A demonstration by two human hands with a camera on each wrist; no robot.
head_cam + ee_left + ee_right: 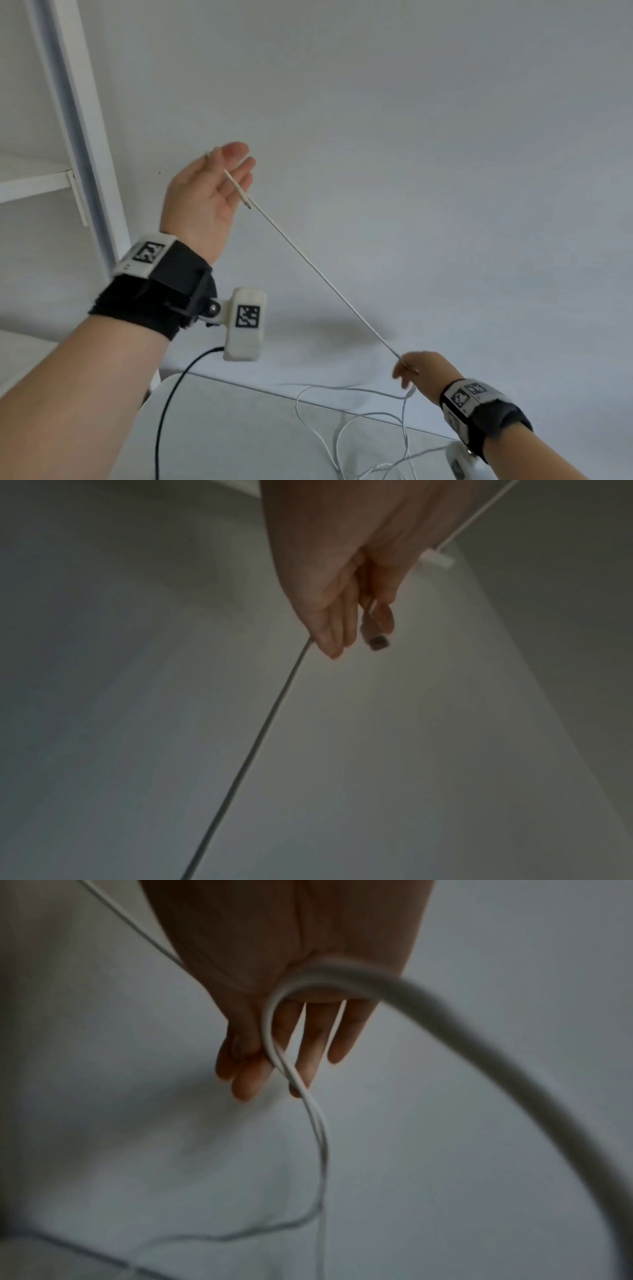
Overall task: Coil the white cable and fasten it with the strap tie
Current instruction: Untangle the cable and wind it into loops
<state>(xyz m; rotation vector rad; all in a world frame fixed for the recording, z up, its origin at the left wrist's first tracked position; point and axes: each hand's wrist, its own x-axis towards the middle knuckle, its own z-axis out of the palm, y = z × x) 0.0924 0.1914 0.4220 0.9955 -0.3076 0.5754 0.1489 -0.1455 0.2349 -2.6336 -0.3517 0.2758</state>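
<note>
white cable (322, 274) taut diagonally between both hands.

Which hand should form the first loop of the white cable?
Probably right: the right hand pinches the white cable beside the slack on the table; the left hand anchors the connector end.

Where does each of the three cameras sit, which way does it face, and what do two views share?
Head: worn on the head, facing forward at the wall; both forearms, left hand raised, right hand lower, white cable taut between them.
Left wrist: along the left hand toward its fingers pinching the cable's connector.
Right wrist: along the right hand, cable looped across its fingers.
Shared: head and left wrist both show the strap tie by the left hand.
</note>
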